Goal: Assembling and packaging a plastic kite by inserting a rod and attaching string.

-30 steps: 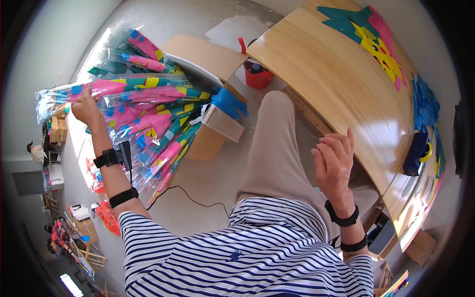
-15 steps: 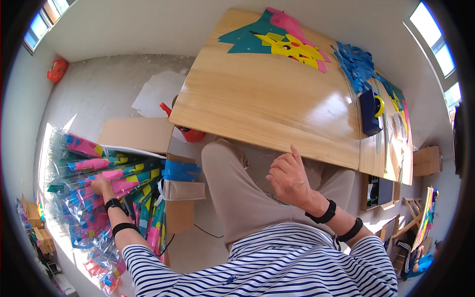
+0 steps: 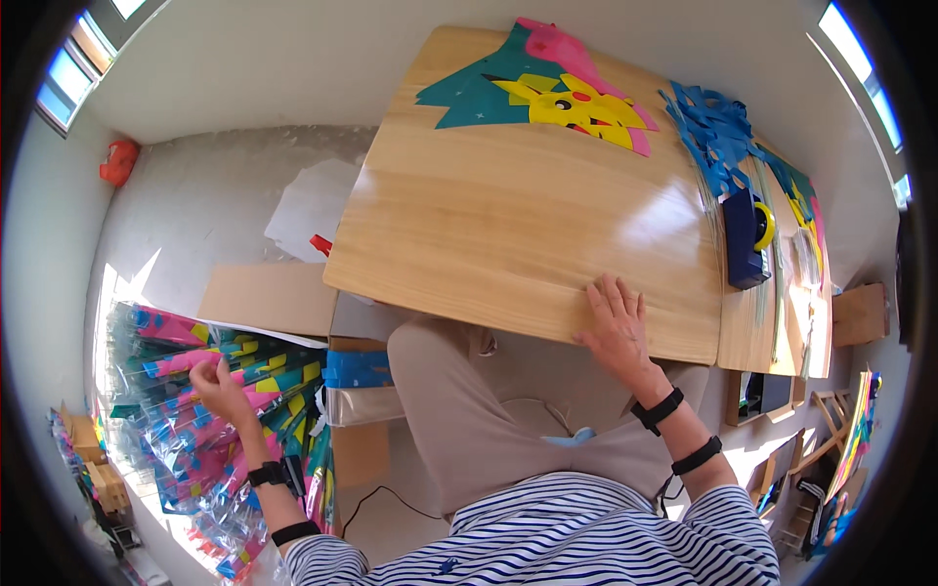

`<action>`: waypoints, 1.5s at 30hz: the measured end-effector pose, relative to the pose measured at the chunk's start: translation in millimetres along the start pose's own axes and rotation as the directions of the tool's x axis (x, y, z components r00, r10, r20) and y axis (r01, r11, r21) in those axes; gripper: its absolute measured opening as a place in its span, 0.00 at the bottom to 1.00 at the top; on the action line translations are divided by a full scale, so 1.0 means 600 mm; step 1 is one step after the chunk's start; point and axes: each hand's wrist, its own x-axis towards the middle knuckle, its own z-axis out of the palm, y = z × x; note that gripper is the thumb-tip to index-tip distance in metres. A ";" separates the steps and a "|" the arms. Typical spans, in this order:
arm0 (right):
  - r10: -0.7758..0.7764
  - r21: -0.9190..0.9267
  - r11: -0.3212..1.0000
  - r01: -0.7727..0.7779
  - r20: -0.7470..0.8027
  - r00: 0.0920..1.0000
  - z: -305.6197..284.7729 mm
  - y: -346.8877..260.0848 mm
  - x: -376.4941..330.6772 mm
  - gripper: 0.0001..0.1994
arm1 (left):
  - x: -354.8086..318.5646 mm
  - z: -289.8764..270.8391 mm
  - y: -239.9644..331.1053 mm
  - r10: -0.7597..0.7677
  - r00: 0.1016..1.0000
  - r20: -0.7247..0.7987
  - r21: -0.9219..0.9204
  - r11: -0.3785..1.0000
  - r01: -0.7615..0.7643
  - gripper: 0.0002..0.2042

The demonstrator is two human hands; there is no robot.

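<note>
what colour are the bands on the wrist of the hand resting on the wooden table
Black, both wristbands on the right hand, seen in the head view.

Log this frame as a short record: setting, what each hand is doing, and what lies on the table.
Setting: seated person at a wooden table, seen from above
Left hand: pinching a bundle of clear-wrapped pink, teal and yellow packets beside the chair
Right hand: flat on the table's near edge, fingers spread, holding nothing
On table: colourful cut-out stack at the far edge, blue strips, dark blue tape dispenser
Floor: open cardboard box
</note>
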 end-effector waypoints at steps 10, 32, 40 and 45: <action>0.020 0.061 0.998 -0.019 -0.007 1.000 0.005 0.008 0.001 0.41 | -0.007 0.500 0.484 0.455 0.679 0.576 -0.366 0.886 -0.284 0.16; 0.050 0.210 0.977 -0.047 -0.009 0.999 -0.011 0.006 0.001 0.38 | -0.170 0.514 0.668 0.261 0.254 0.931 -0.364 0.679 0.638 0.09; 0.071 0.294 0.956 -0.008 -0.203 0.977 -0.007 0.002 0.023 0.37 | -0.349 0.244 0.492 0.143 -0.157 0.977 0.030 0.641 0.767 0.10; -0.054 0.125 0.989 0.078 -0.184 0.981 0.009 -0.020 0.028 0.37 | -0.418 0.117 0.407 0.107 -0.344 0.933 0.176 0.698 0.695 0.11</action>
